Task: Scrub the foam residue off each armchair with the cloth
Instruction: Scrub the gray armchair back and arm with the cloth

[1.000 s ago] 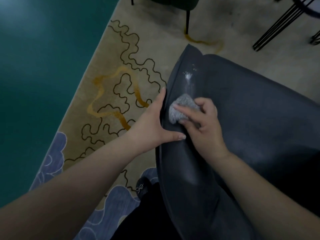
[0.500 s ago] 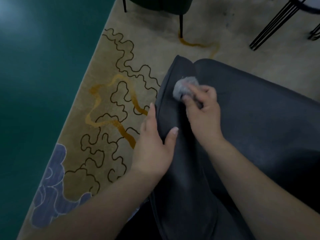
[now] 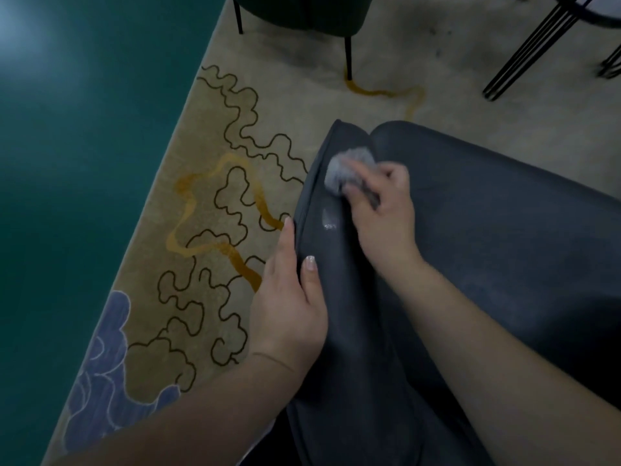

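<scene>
Armchair (image 3: 487, 250), dark grey, fills the lower right w/ its arm edge running toward us over the patterned rug (image 3: 215, 203). Our right hand (image 3: 383, 210) has fingers curled round the balled grey cloth (image 3: 346, 166), pressing it on the arm near the far tip. A wet foam streak (image 3: 327, 218) sits just below the cloth. Our left hand (image 3: 289, 297) grips the arm's outer edge, thumb on top, fingers down the side.
</scene>
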